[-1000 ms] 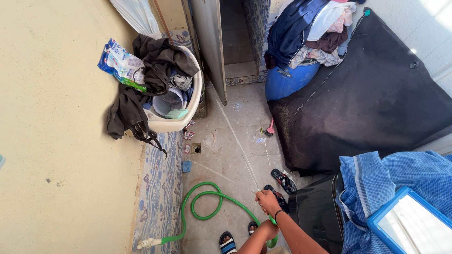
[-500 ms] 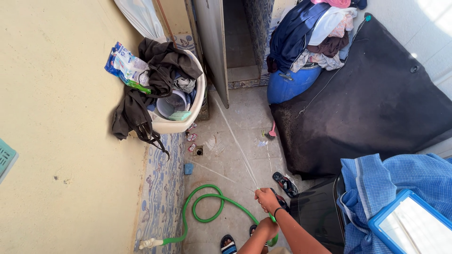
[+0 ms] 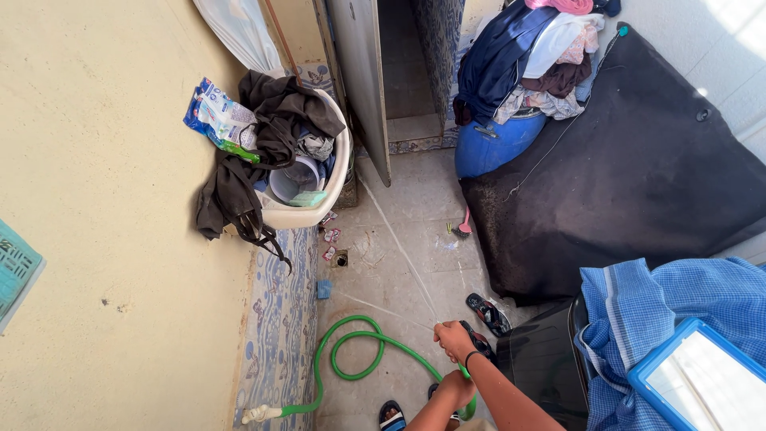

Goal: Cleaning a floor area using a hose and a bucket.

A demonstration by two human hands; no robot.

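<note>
Right hand (image 3: 455, 342) fingers clamp the green hose (image 3: 351, 351) end; left hand (image 3: 456, 391) grips it lower. Keep the spray on the floor (image 3: 407, 239).

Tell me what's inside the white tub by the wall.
In the white tub: dark clothes draped over its rim, a grey bucket, and a pale green bar-like item. The clothes hide the rest.

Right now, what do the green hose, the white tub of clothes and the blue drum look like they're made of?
The green hose looks like flexible plastic or rubber: it coils in smooth loops with a slight sheen. The white tub seems rigid moulded plastic, with a thin, smooth, matte rim. The blue drum also looks like plastic, uniformly coloured and rounded, though clothes hide its top.
</note>
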